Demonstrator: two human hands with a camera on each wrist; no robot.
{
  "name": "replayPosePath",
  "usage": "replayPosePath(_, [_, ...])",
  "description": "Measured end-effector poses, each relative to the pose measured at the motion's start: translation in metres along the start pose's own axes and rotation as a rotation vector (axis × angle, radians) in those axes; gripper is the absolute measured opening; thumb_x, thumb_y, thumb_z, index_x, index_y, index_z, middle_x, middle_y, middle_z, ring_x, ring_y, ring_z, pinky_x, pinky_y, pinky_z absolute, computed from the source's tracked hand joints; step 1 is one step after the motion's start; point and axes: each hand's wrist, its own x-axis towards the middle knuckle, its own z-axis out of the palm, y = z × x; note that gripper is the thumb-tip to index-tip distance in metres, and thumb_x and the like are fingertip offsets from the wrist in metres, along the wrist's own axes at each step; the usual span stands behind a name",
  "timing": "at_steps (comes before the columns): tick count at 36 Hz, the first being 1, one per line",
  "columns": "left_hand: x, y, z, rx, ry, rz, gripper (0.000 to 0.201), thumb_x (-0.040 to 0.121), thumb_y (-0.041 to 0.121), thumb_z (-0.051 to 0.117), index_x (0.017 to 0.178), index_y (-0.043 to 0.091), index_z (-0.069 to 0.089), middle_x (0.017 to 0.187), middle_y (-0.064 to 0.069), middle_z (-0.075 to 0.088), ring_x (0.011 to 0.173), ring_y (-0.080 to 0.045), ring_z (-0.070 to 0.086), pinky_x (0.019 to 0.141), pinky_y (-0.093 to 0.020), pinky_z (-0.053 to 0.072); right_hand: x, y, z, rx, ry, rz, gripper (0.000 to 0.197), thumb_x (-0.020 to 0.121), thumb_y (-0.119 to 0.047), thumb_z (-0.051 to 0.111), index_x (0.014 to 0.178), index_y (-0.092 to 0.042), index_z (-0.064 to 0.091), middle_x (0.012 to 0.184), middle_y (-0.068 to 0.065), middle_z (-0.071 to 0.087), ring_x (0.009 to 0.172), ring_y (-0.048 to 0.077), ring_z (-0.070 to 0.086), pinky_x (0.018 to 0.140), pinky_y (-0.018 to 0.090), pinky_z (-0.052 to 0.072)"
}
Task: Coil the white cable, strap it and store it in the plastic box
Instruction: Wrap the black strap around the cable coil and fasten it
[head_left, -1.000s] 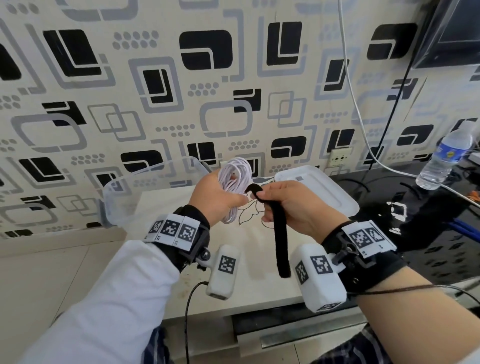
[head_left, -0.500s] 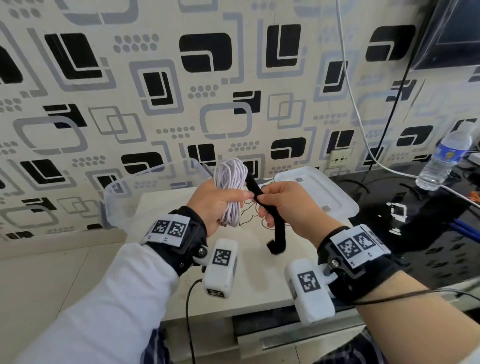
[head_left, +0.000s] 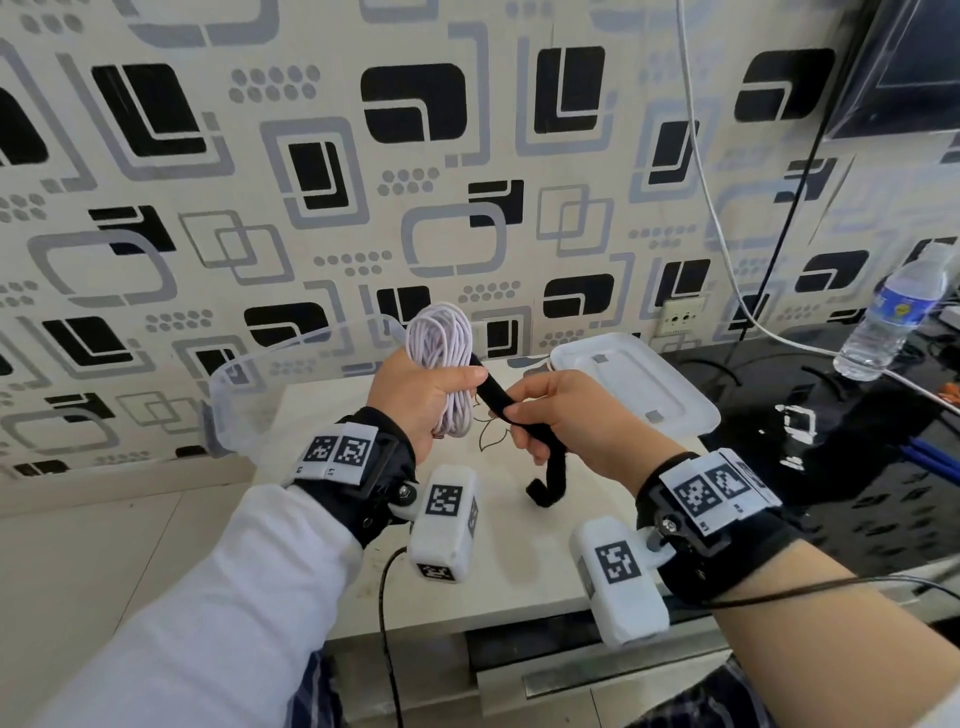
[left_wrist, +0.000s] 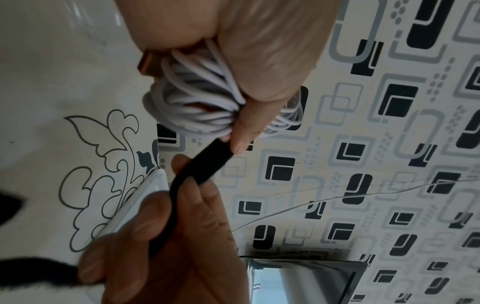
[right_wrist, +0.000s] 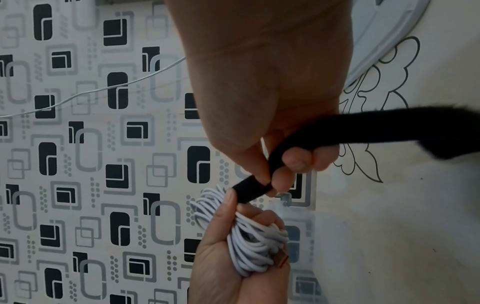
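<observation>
Fingers (head_left: 441, 376) of L hand (head_left: 415, 400) round white cable (head_left: 441, 338) coil, R hand (head_left: 576, 415) fingers pinching black strap (head_left: 493, 387).

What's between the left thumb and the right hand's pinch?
Only a short taut stretch of black strap, running from the coiled white cable; clearest in the left wrist view.

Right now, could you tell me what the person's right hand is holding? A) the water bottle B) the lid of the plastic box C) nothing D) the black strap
D: the right hand pinches the black strap, whose other end the left hand pins against the coiled white cable.
</observation>
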Motion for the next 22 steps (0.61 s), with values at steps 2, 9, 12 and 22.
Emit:
replayPosePath(2, [-0.0002, -0.0002, -0.0001, 0.020, -0.008, 0.017, 0.021, 0.073, -0.003, 0.077, 0.080, 0.014, 0.066, 0.065, -0.001, 0.060, 0.066, -0.019, 0.059, 0.062, -0.032, 0.049, -0.0004, 0.0000, 0.0004, 0.017, -0.007, -0.010, 0.009, 0.090, -0.008, 0.060, 0.089, -0.006, 0.069, 0.064, 0.012, 0.063, 0.046, 0.021, 0.046, 0.054, 0.030, 0.046])
replayPosePath(9, [0.0006, -0.0040, 0.0020, 0.050, -0.003, 0.027, 0.026, 0.072, 0.000, 0.079, 0.091, 0.013, 0.066, 0.071, -0.003, 0.059, 0.071, -0.021, 0.059, 0.067, -0.036, 0.050, 0.0027, 0.0018, 0.0030, -0.028, 0.104, -0.043, 0.010, 0.087, -0.012, 0.066, 0.079, -0.007, 0.070, 0.070, 0.011, 0.071, 0.047, 0.020, 0.051, 0.052, 0.025, 0.044])
replayPosePath(12, [0.0020, -0.0050, 0.0020, 0.075, 0.008, 0.038, 0.026, 0.072, 0.001, 0.079, 0.090, 0.014, 0.065, 0.071, -0.003, 0.060, 0.070, -0.021, 0.060, 0.066, -0.036, 0.050, 0.0049, 0.0008, 0.0017, -0.018, 0.156, -0.024, 0.013, 0.088, -0.010, 0.063, 0.077, -0.005, 0.068, 0.070, 0.012, 0.071, 0.044, 0.019, 0.049, 0.051, 0.024, 0.043])
replayPosePath(22, [-0.0031, -0.0048, 0.0012, 0.168, -0.071, 0.072, 0.038, 0.070, 0.007, 0.079, 0.104, 0.016, 0.065, 0.079, -0.001, 0.063, 0.079, -0.023, 0.064, 0.067, -0.036, 0.052, 0.0059, 0.0021, -0.0021, -0.024, 0.326, 0.049, 0.015, 0.088, -0.006, 0.062, 0.082, 0.007, 0.067, 0.059, 0.010, 0.068, 0.037, 0.015, 0.043, 0.042, 0.021, 0.042])
